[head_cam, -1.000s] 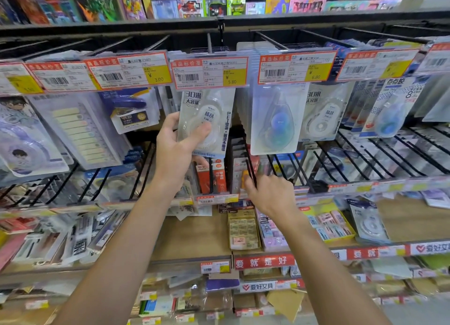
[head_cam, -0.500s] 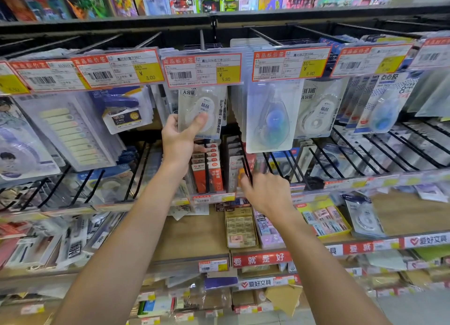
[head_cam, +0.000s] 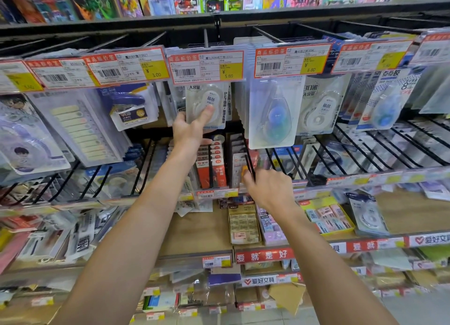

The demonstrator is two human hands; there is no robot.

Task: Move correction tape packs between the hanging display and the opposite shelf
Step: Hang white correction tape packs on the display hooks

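A white correction tape pack [head_cam: 207, 101] hangs under the 5.80 price tag [head_cam: 207, 65] on the upper row of the hanging display. My left hand [head_cam: 191, 130] grips its lower left edge, thumb pressed on the front of the blister. More tape packs hang to the right: a blue teardrop one [head_cam: 272, 115], a white one [head_cam: 316, 113] and a blue-dotted one [head_cam: 387, 103]. My right hand [head_cam: 267, 187] is lower and blurred, its fingers reaching to a black wire hook [head_cam: 250, 166] of the lower row, holding nothing I can see.
Red stationery packs [head_cam: 211, 169] hang just below my left hand. A stapler pack [head_cam: 129, 108] and sticky-tab packs [head_cam: 80, 127] hang to the left. A wooden shelf [head_cam: 202, 229] below carries a box of erasers [head_cam: 244, 225]. Long black hooks [head_cam: 365, 149] jut out at the right.
My left hand has carried the white pack up and back in under the 5.80 tag. My right hand has stayed by the lower hook.
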